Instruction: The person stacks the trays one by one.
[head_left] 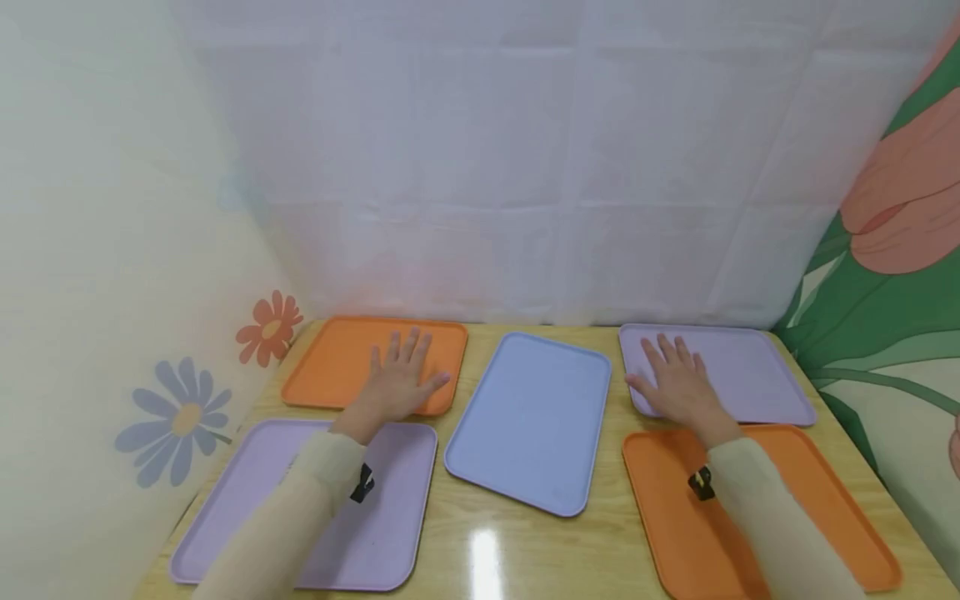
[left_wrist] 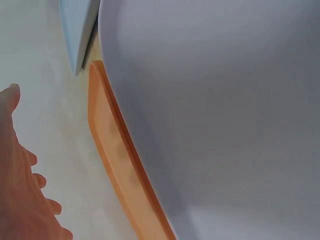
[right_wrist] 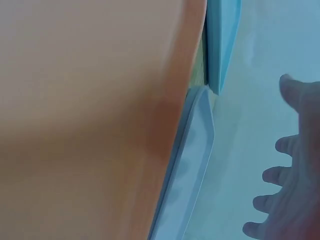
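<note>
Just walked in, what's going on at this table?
A person holds both bare hands, fingers spread, above flat rectangular trays on a wood-grain table, gripping nothing. The left hand hovers over the far-left orange tray, the right hand over the far-right lilac tray. A light-blue tray lies askew between them. Under the forearms lie a near-left lilac tray and a near-right orange tray.
</note>
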